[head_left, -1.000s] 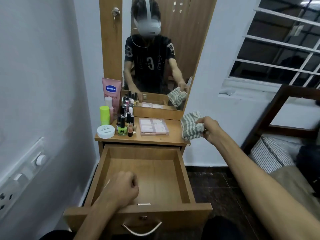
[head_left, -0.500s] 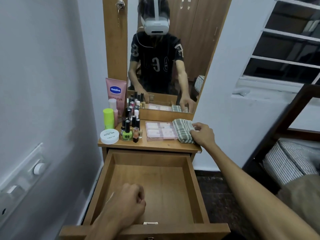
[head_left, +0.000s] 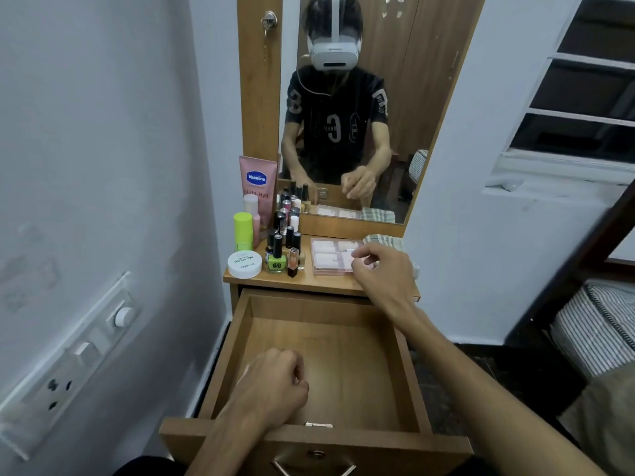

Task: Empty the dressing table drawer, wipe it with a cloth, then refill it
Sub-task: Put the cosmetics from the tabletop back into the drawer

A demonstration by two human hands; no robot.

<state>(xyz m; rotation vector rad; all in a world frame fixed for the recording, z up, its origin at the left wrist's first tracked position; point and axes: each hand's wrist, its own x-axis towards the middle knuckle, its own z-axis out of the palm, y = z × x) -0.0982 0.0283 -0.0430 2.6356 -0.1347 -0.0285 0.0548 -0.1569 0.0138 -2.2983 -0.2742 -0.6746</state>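
Observation:
The wooden drawer (head_left: 409, 379) is pulled out, and its bare floor holds nothing. My left hand (head_left: 275, 386) is curled into a fist over the drawer's front left part and holds nothing. The striped cloth (head_left: 385, 240) lies folded at the right end of the dressing table top (head_left: 302, 283). My right hand (head_left: 381, 269) is in front of the cloth with bent fingers at the right edge of a flat pink palette case (head_left: 328, 257). It does not clearly grip the case.
On the left of the top stand several nail polish bottles (head_left: 282, 247), a white jar (head_left: 244, 265), a green tube (head_left: 243, 231) and a pink Vaseline tube (head_left: 258, 187). A mirror (head_left: 395, 97) rises behind. A switchboard (head_left: 68, 365) is on the left wall, a bed (head_left: 598, 324) to the right.
My right hand set the striped cloth down on the table top, let go of it and moved left onto the pink palette case. My left hand stayed in the drawer.

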